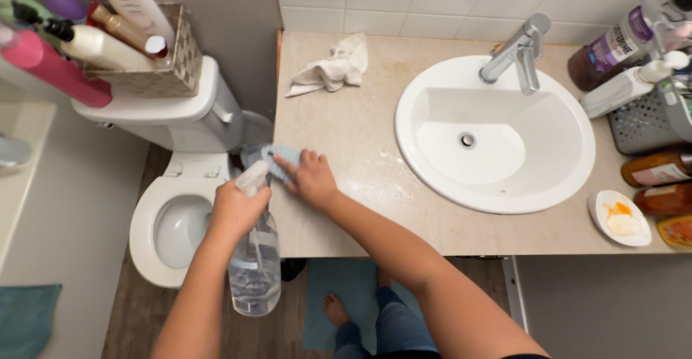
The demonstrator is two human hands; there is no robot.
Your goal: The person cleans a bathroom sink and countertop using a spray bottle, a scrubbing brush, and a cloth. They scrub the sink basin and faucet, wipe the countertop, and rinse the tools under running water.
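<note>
Clear spray bottle [254, 258] gripped in left hand [234, 211]; right hand [310, 179] presses blue cloth [277, 158] flat

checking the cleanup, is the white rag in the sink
No, the white rag lies crumpled on the countertop, left of the sink.

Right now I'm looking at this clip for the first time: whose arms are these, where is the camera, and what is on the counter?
There is one picture, from a camera worn on a person's head, looking down at their own two bare hands in a bathroom. The left hand grips a clear spray bottle. The right hand presses a blue cloth onto the beige counter, at its left edge. A crumpled white cloth lies further back. The white sink sits to the right, with a soap dish beyond it.
</note>
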